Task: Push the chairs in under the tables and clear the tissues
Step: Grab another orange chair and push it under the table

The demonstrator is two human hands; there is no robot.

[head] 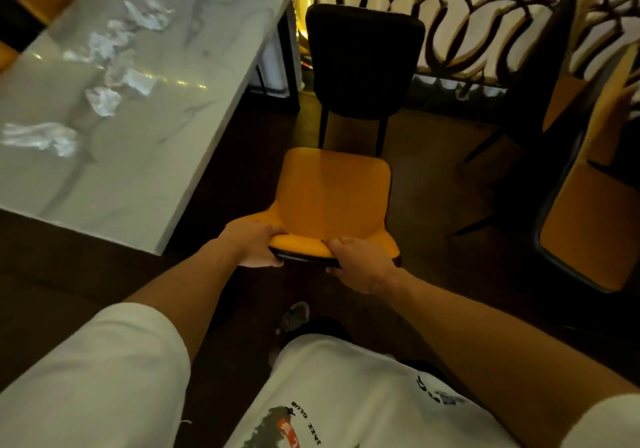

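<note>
The fingers [277, 260] of the left hand [254, 243] are curled around the top edge of the orange chair [334, 194], with the thumb on the front of the backrest and the other fingers under the dark rim. The right hand [362, 264] grasps the same edge just beside it, also clenched on the backrest. Both arms reach forward from white short sleeves. The orange chair stands on the dark floor [433, 184], apart from the marble bench [145, 156] at the left and not under it. Just beyond its seat stands a black chair [363, 63], with its back toward an ornamental railing [485, 14]. On the bench lie several crumpled white tissues [104, 101], spread in a loose line along its surface, the nearest one [41, 137] close to the left border. At the right side more orange chairs [588, 226] stand near another bench; this part is dark and unclear
</note>
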